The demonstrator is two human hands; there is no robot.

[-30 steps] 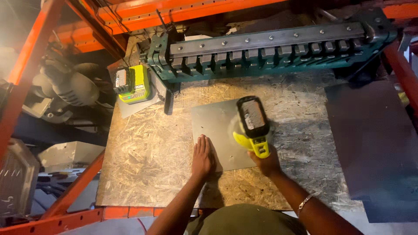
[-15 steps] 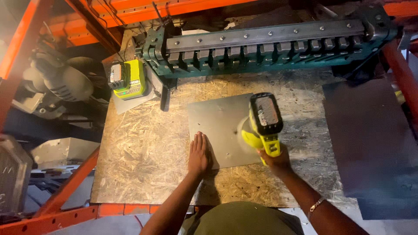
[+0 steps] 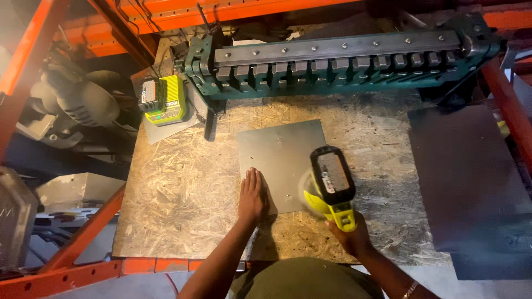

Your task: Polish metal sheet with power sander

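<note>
Closest in, the right hand (image 3: 350, 237) is wrapping tight around the handle of a yellow-green power tool (image 3: 330, 185), fingers fully closed on the grip. The tool's head is sitting over the lower right corner of the grey metal sheet (image 3: 280, 158), and there's a blur at its left side, so I can't tell exactly what's touching the metal there. The left hand (image 3: 251, 195) is lying flat and spread out, palm down, pressing on the sheet's lower left edge with the fingers pointing away from the body.

The sheet itself is lying flat on a chipboard bench top (image 3: 183, 188), roughly in the middle of it, a bit tilted relative to the board edges. Off to the right a big dark panel (image 3: 471, 177) is resting over the board's edge.

Further back on the left, a yellow-green battery charger (image 3: 164, 101) with a pack in it is sitting on a scrap of grey sheet. Behind everything a long green sheet-metal brake (image 3: 338, 58) is running across the back of the bench, and orange rack beams (image 3: 66, 252) are framing the whole setup
</note>
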